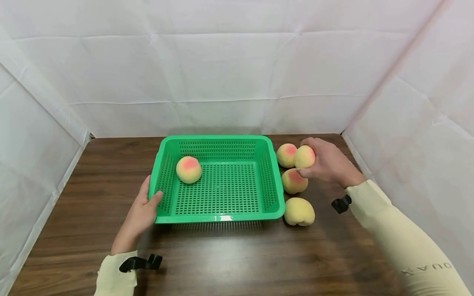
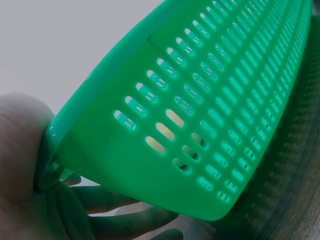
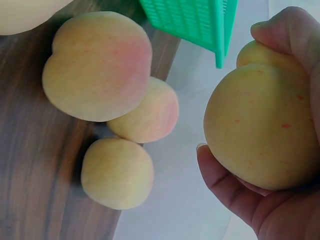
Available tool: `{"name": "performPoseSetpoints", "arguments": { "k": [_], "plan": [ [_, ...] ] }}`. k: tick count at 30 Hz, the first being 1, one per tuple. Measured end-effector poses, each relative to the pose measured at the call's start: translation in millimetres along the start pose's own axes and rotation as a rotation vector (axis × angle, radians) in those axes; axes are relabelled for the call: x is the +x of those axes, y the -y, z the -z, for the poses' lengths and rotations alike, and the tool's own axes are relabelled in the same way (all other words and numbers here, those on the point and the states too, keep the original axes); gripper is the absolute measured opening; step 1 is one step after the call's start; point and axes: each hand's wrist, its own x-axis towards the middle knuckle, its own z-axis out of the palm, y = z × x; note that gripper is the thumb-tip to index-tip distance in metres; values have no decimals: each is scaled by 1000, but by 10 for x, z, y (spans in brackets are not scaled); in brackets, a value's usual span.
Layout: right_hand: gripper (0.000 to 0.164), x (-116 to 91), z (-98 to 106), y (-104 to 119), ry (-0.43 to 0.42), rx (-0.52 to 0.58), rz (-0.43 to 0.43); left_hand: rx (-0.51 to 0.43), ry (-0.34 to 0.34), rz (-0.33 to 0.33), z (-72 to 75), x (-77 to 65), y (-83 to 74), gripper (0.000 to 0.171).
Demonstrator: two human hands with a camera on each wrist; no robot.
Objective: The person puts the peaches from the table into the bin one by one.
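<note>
One green perforated plastic basket (image 1: 185,218), on a dark wood table (image 1: 222,263) before me; 12 o'clock being the far white sheet (image 1: 222,70). Inside, toward 9 o'clock: one peach (image 1: 189,172). Left hand (image 1: 143,209): gripping the basket rim at 8 o'clock. Right hand (image 1: 329,161): fingers curled round a second peach (image 1: 305,157), outside the rim toward 3 o'clock. Loose peaches (image 1: 294,183): tabletop, 2 to 4 o'clock.

The right hand (image 3: 282,212) gripped a round, red-flecked yellow peach (image 3: 260,127) near round, pink-blushed peaches (image 3: 100,65) and a green, perforated plastic basket (image 3: 192,22).
</note>
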Motion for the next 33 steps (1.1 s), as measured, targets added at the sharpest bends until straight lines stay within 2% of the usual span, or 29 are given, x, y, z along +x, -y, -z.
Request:
{"name": "performPoseSetpoints", "arguments": {
  "k": [8, 17, 33],
  "plan": [
    [49, 89, 22, 88, -3, -20, 5, -10, 2, 6, -22, -5, -6, 62],
    [46, 133, -7, 166, 19, 25, -18, 0, 3, 20, -5, -9, -7, 62],
    [43, 304, 6, 377, 34, 33, 111, 5, 6, 16, -2, -3, -48, 62]
  ]
}}
